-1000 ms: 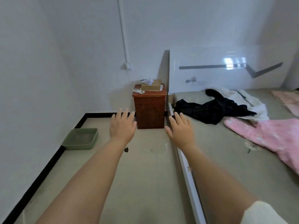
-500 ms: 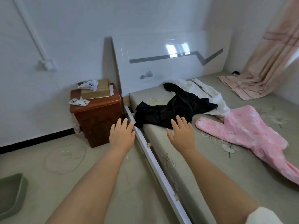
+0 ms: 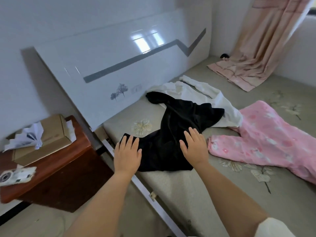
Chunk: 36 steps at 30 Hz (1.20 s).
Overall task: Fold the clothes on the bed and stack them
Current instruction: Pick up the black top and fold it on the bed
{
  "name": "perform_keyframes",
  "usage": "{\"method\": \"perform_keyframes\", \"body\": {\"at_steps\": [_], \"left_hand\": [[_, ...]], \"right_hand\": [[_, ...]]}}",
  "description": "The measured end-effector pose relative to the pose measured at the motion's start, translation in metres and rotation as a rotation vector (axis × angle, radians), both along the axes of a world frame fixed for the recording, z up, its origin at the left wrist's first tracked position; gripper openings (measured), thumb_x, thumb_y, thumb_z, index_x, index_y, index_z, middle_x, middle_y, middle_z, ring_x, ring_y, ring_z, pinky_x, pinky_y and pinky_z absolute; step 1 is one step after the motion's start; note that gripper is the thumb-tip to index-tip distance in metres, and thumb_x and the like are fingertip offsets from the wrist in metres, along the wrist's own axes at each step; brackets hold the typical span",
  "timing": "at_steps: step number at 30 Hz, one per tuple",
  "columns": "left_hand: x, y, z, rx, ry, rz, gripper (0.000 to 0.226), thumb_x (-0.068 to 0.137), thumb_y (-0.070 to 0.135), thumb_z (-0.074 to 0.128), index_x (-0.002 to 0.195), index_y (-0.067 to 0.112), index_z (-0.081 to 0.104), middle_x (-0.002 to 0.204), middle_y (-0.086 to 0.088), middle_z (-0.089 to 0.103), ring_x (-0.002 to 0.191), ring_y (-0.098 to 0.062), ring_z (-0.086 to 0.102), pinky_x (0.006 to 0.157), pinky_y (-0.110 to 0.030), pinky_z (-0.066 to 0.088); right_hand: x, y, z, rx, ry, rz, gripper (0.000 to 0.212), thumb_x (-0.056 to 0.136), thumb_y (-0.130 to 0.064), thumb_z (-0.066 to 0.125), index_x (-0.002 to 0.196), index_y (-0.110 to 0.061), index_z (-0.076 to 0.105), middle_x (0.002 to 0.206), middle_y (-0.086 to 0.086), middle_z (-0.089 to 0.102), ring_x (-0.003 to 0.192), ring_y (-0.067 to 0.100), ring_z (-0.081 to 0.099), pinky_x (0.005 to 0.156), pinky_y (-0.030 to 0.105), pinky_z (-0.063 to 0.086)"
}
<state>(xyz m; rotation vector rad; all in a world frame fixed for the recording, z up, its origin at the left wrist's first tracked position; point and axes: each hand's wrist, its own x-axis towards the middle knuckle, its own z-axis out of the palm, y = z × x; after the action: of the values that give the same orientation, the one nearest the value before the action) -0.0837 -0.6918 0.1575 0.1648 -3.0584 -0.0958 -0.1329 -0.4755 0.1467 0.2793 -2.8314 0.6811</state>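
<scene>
Both hands are stretched out flat over the near edge of the bed (image 3: 179,183), fingers straight and a bit spread, not gripping anything. The left hand (image 3: 127,155) sits at the near-left corner of the black garment (image 3: 172,132), fingertips over its edge, and the right hand (image 3: 194,147) is over the garment's right side, so the black piece lies crumpled pretty much between and under the two palms. Can't really tell if the palms are actually pressing on the cloth or just hovering over it. Behind the black one there's a white garment (image 3: 201,94) partly tucked under it, up near the headboard (image 3: 119,65). Just right of the right hand, a pink flowery garment (image 3: 266,139) is spread across the mattress, not touching the hand. A brown nightstand (image 3: 56,175) stands left of the bed with a cardboard box (image 3: 51,134) on top.
</scene>
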Motion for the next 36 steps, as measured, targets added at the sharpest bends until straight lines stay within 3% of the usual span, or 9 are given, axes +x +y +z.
{"method": "perform_keyframes", "body": {"at_steps": [3, 5, 12, 17, 21, 26, 30, 32, 36], "left_hand": [[-0.048, -0.025, -0.019, 0.033, -0.036, -0.035, 0.045, 0.095, 0.027, 0.044, 0.136, 0.009, 0.042, 0.144, -0.011, 0.038, 0.137, -0.029, 0.026, 0.110, -0.044, 0.022], [-0.082, -0.042, -0.038, 0.006, -0.116, -0.053, 0.046, 0.096, 0.031, 0.039, 0.139, 0.013, 0.037, 0.147, -0.007, 0.034, 0.139, -0.025, 0.021, 0.112, -0.041, 0.018], [-0.222, -0.082, -0.124, -0.037, -0.382, -0.336, 0.049, 0.098, 0.035, 0.030, 0.143, 0.015, 0.028, 0.150, -0.005, 0.026, 0.141, -0.022, 0.015, 0.112, -0.038, 0.017], [-0.297, -0.084, -0.176, 0.065, -0.486, -0.541, 0.046, 0.095, 0.029, 0.042, 0.137, 0.010, 0.040, 0.144, -0.009, 0.038, 0.138, -0.026, 0.025, 0.111, -0.040, 0.021], [-0.329, -0.081, -0.203, 0.167, -0.461, -0.611, 0.040, 0.086, 0.019, 0.062, 0.122, 0.002, 0.057, 0.129, -0.017, 0.054, 0.127, -0.035, 0.043, 0.101, -0.048, 0.035], [-0.349, -0.064, -0.218, 0.156, -0.509, -0.761, 0.044, 0.097, 0.025, 0.038, 0.139, 0.012, 0.037, 0.147, -0.007, 0.034, 0.140, -0.023, 0.021, 0.111, -0.037, 0.020], [-0.363, -0.017, -0.214, 0.168, -0.478, -0.856, 0.045, 0.098, 0.024, 0.035, 0.143, 0.019, 0.028, 0.151, 0.000, 0.025, 0.141, -0.022, 0.012, 0.111, -0.035, 0.017], [-0.363, 0.010, -0.210, 0.132, -0.464, -0.931, 0.045, 0.098, 0.022, 0.037, 0.143, 0.023, 0.029, 0.152, 0.001, 0.024, 0.141, -0.023, 0.012, 0.112, -0.038, 0.015], [-0.347, 0.052, -0.199, 0.093, -0.404, -0.986, 0.049, 0.096, 0.024, 0.044, 0.143, 0.026, 0.028, 0.151, 0.001, 0.025, 0.141, -0.023, 0.014, 0.112, -0.040, 0.016]], "right_hand": [[-0.039, -0.010, -0.032, 0.077, -0.123, -0.020, 0.045, 0.096, -0.029, 0.042, 0.136, -0.008, 0.042, 0.148, 0.011, 0.031, 0.141, 0.024, 0.019, 0.114, 0.035, 0.011], [-0.061, -0.016, -0.053, 0.122, -0.211, -0.058, 0.046, 0.097, -0.032, 0.039, 0.138, -0.011, 0.039, 0.150, 0.008, 0.028, 0.141, 0.021, 0.016, 0.114, 0.033, 0.009], [-0.115, -0.049, -0.130, 0.113, -0.421, -0.336, 0.038, 0.087, -0.018, 0.062, 0.118, 0.004, 0.058, 0.130, 0.022, 0.052, 0.128, 0.037, 0.041, 0.106, 0.047, 0.031], [-0.149, -0.083, -0.174, 0.182, -0.727, -0.514, 0.054, 0.094, -0.042, 0.042, 0.138, -0.012, 0.038, 0.143, 0.003, 0.040, 0.138, 0.019, 0.025, 0.112, 0.032, 0.020], [-0.179, -0.108, -0.198, 0.120, -0.867, -0.775, 0.054, 0.094, -0.037, 0.044, 0.141, -0.015, 0.029, 0.128, 0.001, 0.053, 0.127, 0.019, 0.038, 0.106, 0.036, 0.026], [-0.189, -0.107, -0.190, 0.179, -0.741, -0.781, 0.026, 0.093, -0.021, 0.049, 0.115, -0.017, 0.062, 0.095, 0.000, 0.067, 0.106, 0.019, 0.051, 0.095, 0.036, 0.023], [-0.166, -0.090, -0.158, 0.179, -0.361, -0.657, 0.015, 0.063, -0.001, 0.078, 0.075, -0.009, 0.074, 0.059, 0.001, 0.065, 0.068, 0.024, 0.065, 0.079, 0.034, 0.029], [-0.143, -0.074, -0.144, 0.194, -0.269, -0.554, 0.012, 0.059, -0.003, 0.075, 0.068, -0.011, 0.073, 0.054, -0.002, 0.062, 0.059, 0.021, 0.063, 0.073, 0.030, 0.027], [-0.086, -0.043, -0.124, 0.103, -0.357, -0.376, 0.017, 0.057, 0.000, 0.080, 0.070, -0.009, 0.074, 0.057, -0.002, 0.062, 0.059, 0.019, 0.063, 0.071, 0.026, 0.041]]}}
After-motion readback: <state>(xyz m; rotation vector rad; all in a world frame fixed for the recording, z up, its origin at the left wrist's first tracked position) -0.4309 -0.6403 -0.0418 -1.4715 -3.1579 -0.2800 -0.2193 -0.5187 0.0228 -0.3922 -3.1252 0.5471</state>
